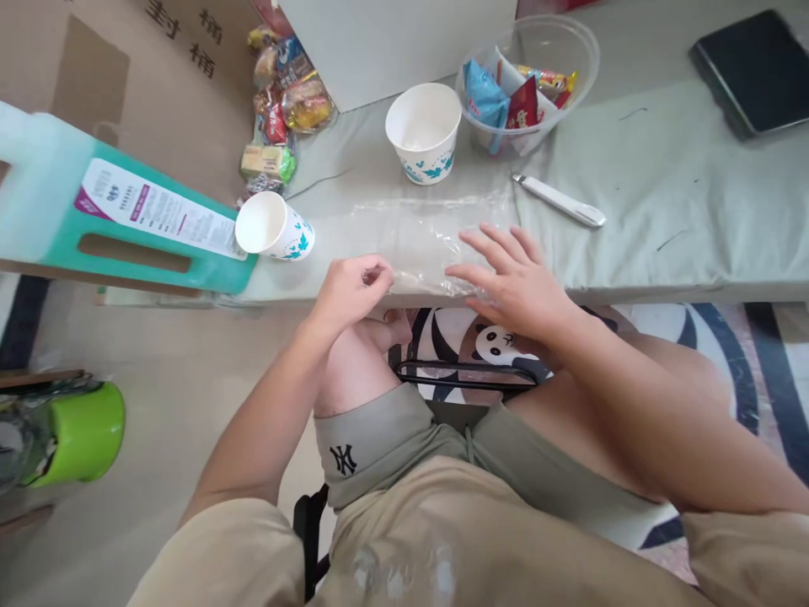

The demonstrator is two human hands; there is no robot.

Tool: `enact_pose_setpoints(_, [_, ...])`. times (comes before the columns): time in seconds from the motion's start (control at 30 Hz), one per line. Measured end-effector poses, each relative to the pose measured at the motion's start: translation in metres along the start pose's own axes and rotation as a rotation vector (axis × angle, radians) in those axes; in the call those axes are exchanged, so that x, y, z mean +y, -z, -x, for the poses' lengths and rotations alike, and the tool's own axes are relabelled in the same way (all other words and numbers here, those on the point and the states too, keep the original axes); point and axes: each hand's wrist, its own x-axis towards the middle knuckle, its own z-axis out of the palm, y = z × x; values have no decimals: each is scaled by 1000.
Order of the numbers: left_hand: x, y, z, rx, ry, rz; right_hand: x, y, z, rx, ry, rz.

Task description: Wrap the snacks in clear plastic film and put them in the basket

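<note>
A clear plastic bag [417,232] lies flat on the cloth-covered table, its near edge at the table's front. My left hand [355,291] pinches the bag's near left corner between thumb and fingertips. Over the bag's right side is my right hand [515,278], palm down with fingers spread; whether it presses on the plastic I cannot tell. Just behind the bag stands a white paper cup [425,135] with blue leaf print. A white-handled utility knife [559,201] rests to the right of the bag. To the left a smaller paper cup [275,226] leans tilted.
A clear plastic tub [585,51] holds wrapped snacks. Packaged snacks [271,110] are heaped beside a cardboard box [152,84]. A green liquid jug [145,219] lies at the table's left edge. A black tablet-like device [752,72] is at far right. A green bin [88,434] stands on the floor.
</note>
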Motion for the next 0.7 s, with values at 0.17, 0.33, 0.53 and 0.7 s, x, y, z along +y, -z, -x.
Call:
enact_pose_setpoints(0.17, [-9, 4, 8, -168, -135, -69, 11, 6, -15, 177, -52, -243])
enact_pose_setpoints(0.33, [-45, -7, 17, -61, -304, 28, 32, 24, -4, 203, -194, -330])
enact_pose_setpoints(0.53, [-54, -7, -22, 277, -291, 550, 43, 30, -3, 135, -397, -437])
enact_pose_setpoints(0.7, [-52, -14, -42, 87, -314, 591, 45, 26, -12, 186, -498, -607])
